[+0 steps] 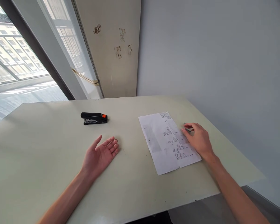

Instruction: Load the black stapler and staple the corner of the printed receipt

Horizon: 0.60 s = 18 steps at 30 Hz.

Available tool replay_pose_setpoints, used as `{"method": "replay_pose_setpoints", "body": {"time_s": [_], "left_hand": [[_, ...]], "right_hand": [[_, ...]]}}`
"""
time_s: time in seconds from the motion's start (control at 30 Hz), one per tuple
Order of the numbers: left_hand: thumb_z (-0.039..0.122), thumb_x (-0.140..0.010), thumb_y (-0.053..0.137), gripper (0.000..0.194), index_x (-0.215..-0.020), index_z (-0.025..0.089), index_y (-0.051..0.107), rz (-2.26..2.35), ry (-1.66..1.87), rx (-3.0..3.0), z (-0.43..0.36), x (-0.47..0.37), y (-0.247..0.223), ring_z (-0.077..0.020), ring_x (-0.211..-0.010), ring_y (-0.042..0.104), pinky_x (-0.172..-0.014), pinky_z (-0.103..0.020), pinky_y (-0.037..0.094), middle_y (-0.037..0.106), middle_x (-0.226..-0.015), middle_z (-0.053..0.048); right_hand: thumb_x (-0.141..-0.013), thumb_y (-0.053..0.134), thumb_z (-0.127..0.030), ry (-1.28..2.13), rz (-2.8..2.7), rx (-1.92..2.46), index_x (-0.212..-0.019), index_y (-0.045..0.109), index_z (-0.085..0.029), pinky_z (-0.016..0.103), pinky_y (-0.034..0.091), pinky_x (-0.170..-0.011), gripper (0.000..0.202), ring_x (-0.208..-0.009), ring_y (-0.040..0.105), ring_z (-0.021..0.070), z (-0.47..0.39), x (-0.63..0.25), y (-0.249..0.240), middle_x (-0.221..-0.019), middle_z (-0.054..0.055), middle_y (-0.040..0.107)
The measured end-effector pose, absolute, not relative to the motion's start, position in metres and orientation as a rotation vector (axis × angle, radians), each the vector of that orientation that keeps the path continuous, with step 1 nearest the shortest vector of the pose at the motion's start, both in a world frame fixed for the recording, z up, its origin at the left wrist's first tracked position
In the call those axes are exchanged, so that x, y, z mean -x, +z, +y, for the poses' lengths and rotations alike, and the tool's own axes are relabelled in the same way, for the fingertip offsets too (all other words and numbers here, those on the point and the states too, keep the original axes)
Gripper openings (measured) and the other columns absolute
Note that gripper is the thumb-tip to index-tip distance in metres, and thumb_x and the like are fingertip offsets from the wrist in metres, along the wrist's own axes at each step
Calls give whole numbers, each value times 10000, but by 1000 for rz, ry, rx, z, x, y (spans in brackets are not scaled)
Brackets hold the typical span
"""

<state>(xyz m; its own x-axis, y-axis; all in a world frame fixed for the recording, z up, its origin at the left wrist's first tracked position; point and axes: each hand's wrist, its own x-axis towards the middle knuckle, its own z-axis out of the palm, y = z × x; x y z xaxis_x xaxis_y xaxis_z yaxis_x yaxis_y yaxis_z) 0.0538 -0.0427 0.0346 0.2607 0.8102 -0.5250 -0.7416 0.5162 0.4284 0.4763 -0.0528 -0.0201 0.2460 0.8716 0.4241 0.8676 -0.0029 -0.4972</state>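
My left hand (102, 155) lies palm up on the pale table (128, 193), fingers apart and holding nothing. Beyond it, a black stapler (93, 118) with an orange patch rests on its base. Printed sheets of paper (156, 146) lie flat to the right of the middle. At their right edge is my right hand (198, 137), its thumb and fingers closed around a small dark object (188, 130). That object is mostly hidden by the fingers, and I cannot make out what it is.
A grey-blue wall (212, 62) rises along the table's right side. Behind the table stand a cream panel (116, 71) with brown marks and, at the left, a window (16, 53) with a dark frame.
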Motion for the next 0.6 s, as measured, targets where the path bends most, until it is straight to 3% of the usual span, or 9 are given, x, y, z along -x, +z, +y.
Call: {"method": "replay_pose_setpoints", "body": {"time_s": [0.27,0.6], "left_hand": [[193,-983,526,192,-1033,83,675,743,1093,-166,-40,-46,35,-204,-745,669,-680,-337,613,648,-866,-121],[169,-950,548,157,-979,111,691,780,1104,-130,-38,-43,36,-184,-689,645,-647,-319,597,640,-810,-98]], "right_hand": [[-1001,536,-423,438,-1868,1531,-959,700,-245,343,553,-698,245,-843,706,211,-22,-399,4,-969,48,769],[-1004,507,-431,476,-1913,1562,-881,671,-257,340,525,-673,269,-672,664,196,-13,-378,-16,-776,9,734]]}}
